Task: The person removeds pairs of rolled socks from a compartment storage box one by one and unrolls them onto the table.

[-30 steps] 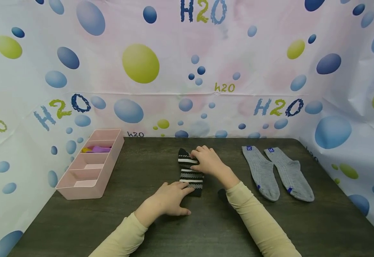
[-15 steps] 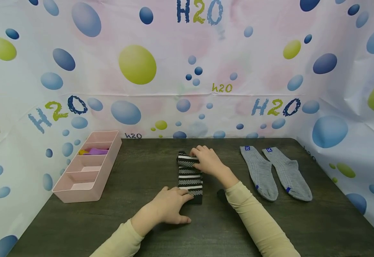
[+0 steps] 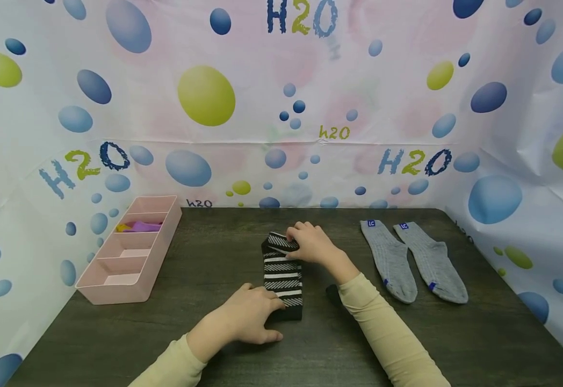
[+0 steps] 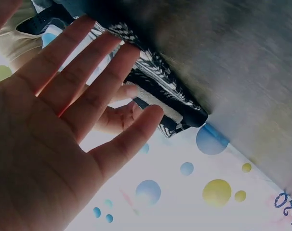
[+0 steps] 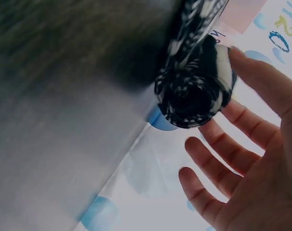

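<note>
A black sock with white stripes (image 3: pixel 282 277) lies lengthwise on the dark table, its plain black cuff towards me. Its far end is rolled up, and the coil (image 5: pixel 194 98) shows in the right wrist view. My right hand (image 3: pixel 312 244) holds this roll between thumb and fingers. My left hand (image 3: pixel 247 314) rests its fingertips on the cuff; the left wrist view shows its fingers (image 4: pixel 100 79) fairly straight, with the thumb apart. Under my right forearm pokes out a small dark piece (image 3: pixel 332 293), mostly hidden; its kind cannot be told.
Two grey socks (image 3: pixel 391 263) with blue marks lie side by side on the right. At the left stands a pink divided box (image 3: pixel 148 287), with purple and yellow items (image 3: pixel 141 227) in one compartment. A patterned sheet (image 3: pixel 281 177) rises behind the table.
The striped sock's cuff has come towards me along with my left hand, and more of its striped length lies flat. My right hand has stayed nearly in place at the far end.
</note>
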`<state>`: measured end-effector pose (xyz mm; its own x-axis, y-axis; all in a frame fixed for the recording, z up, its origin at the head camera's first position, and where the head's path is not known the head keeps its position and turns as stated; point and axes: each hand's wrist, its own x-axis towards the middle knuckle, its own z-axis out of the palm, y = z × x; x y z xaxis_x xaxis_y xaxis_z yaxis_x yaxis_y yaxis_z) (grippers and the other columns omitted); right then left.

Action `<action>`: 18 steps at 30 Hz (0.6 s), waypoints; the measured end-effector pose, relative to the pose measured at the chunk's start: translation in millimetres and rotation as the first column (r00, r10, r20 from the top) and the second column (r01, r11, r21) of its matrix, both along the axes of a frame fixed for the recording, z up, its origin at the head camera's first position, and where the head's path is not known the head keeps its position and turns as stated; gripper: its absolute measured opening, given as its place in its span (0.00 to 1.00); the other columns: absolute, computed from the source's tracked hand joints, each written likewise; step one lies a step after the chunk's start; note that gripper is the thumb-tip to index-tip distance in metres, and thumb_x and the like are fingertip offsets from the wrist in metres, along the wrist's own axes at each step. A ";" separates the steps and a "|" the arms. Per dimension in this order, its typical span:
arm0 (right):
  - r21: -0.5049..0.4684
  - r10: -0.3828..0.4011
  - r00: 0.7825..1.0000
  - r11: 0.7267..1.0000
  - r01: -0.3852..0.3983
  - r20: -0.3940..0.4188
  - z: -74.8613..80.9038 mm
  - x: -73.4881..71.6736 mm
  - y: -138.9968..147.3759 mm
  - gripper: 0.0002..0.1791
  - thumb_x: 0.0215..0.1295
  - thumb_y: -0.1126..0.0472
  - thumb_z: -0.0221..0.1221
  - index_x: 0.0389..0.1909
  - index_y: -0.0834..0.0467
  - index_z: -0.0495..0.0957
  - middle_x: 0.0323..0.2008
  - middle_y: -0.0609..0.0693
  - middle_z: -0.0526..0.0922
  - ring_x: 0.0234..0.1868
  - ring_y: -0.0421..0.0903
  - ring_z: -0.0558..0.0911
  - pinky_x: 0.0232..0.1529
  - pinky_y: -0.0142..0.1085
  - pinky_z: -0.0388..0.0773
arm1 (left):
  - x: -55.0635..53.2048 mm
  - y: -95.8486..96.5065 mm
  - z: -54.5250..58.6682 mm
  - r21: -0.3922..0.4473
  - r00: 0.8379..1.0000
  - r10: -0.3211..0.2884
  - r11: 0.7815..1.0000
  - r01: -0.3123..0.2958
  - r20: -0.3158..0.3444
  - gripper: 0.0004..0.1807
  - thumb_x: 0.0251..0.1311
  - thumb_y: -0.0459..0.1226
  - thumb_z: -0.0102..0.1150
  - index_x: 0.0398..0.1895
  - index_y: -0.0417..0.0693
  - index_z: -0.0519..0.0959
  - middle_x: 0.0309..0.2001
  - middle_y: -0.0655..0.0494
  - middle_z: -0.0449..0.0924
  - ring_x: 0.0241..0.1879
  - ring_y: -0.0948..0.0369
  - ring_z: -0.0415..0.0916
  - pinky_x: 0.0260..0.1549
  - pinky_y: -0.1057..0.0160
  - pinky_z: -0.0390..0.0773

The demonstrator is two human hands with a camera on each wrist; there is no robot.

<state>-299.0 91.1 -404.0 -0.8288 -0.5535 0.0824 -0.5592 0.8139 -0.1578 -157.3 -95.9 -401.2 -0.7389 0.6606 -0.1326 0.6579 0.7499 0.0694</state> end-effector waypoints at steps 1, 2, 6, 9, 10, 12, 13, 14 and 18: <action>0.009 -0.002 1.000 1.000 0.001 0.004 -0.3 -0.1 0.2 0.18 0.56 0.47 0.69 0.40 0.50 0.74 0.43 0.50 0.75 0.46 0.50 0.73 0.46 0.47 0.69 | 0.3 -1.0 0.1 0.006 1.000 -0.006 1.000 0.006 0.000 0.27 0.54 0.61 0.62 0.54 0.61 0.80 0.53 0.65 0.81 0.53 0.61 0.79 0.52 0.46 0.75; 0.014 -0.005 1.000 1.000 0.005 0.002 -0.6 -0.3 0.6 0.18 0.56 0.48 0.70 0.39 0.50 0.73 0.43 0.49 0.75 0.46 0.50 0.72 0.46 0.47 0.68 | 0.4 -1.9 0.2 0.013 1.000 -0.012 1.000 0.012 0.001 0.27 0.54 0.61 0.62 0.53 0.61 0.81 0.53 0.65 0.82 0.52 0.61 0.79 0.51 0.46 0.75; 0.004 -0.043 0.998 0.999 0.043 -0.035 -1.4 -1.7 3.1 0.16 0.58 0.52 0.68 0.39 0.51 0.73 0.42 0.50 0.75 0.43 0.49 0.72 0.43 0.45 0.67 | 0.6 -3.3 0.7 0.031 0.999 -0.031 0.999 0.032 -0.008 0.24 0.55 0.61 0.62 0.50 0.62 0.82 0.50 0.66 0.83 0.49 0.62 0.80 0.50 0.48 0.76; -0.027 -0.080 0.994 0.997 0.078 -0.075 -2.3 -3.4 5.2 0.12 0.61 0.55 0.66 0.38 0.53 0.73 0.40 0.50 0.75 0.40 0.49 0.72 0.40 0.44 0.68 | 0.7 -3.4 1.2 0.039 0.999 -0.036 0.999 0.036 -0.017 0.22 0.55 0.61 0.62 0.48 0.62 0.82 0.48 0.67 0.83 0.47 0.64 0.81 0.49 0.49 0.76; -0.035 -0.092 0.992 0.995 0.089 -0.085 -2.6 -4.1 5.6 0.12 0.61 0.56 0.66 0.37 0.53 0.72 0.39 0.50 0.74 0.39 0.49 0.71 0.39 0.44 0.68 | 0.7 -3.3 1.5 0.039 0.999 -0.036 0.999 0.037 -0.019 0.22 0.55 0.61 0.62 0.48 0.62 0.82 0.47 0.67 0.83 0.46 0.64 0.81 0.49 0.49 0.76; -0.051 -0.108 0.989 0.993 0.104 -0.098 -3.2 -5.2 5.7 0.11 0.62 0.58 0.65 0.35 0.54 0.71 0.35 0.50 0.73 0.35 0.48 0.70 0.35 0.42 0.66 | 0.8 -3.1 1.9 0.038 0.999 -0.037 0.999 0.037 -0.023 0.22 0.55 0.60 0.62 0.47 0.62 0.82 0.47 0.67 0.83 0.46 0.64 0.81 0.50 0.49 0.76; -0.058 -0.114 0.989 0.992 0.108 -0.097 -3.3 -5.6 5.5 0.11 0.62 0.58 0.65 0.34 0.54 0.71 0.33 0.50 0.73 0.33 0.48 0.70 0.34 0.41 0.66 | 0.9 -3.0 2.1 0.037 0.999 -0.036 0.999 0.037 -0.024 0.22 0.55 0.60 0.62 0.47 0.62 0.82 0.47 0.67 0.83 0.46 0.64 0.81 0.50 0.48 0.76; -0.065 -0.117 0.989 0.992 0.111 -0.090 -3.3 -5.9 5.1 0.11 0.62 0.59 0.65 0.32 0.54 0.70 0.31 0.49 0.73 0.31 0.47 0.70 0.32 0.40 0.65 | 1.0 -2.9 2.4 0.037 0.999 -0.036 0.999 0.036 -0.022 0.21 0.55 0.60 0.62 0.47 0.62 0.82 0.47 0.67 0.83 0.46 0.64 0.81 0.50 0.48 0.76; -0.092 -0.101 0.994 0.991 0.098 -0.027 -2.1 -5.6 2.6 0.08 0.64 0.60 0.63 0.30 0.54 0.73 0.28 0.47 0.77 0.25 0.42 0.72 0.27 0.34 0.66 | 1.3 -3.2 2.6 0.035 0.999 -0.030 0.999 0.030 -0.016 0.21 0.56 0.60 0.62 0.47 0.63 0.82 0.48 0.67 0.82 0.47 0.63 0.80 0.51 0.49 0.75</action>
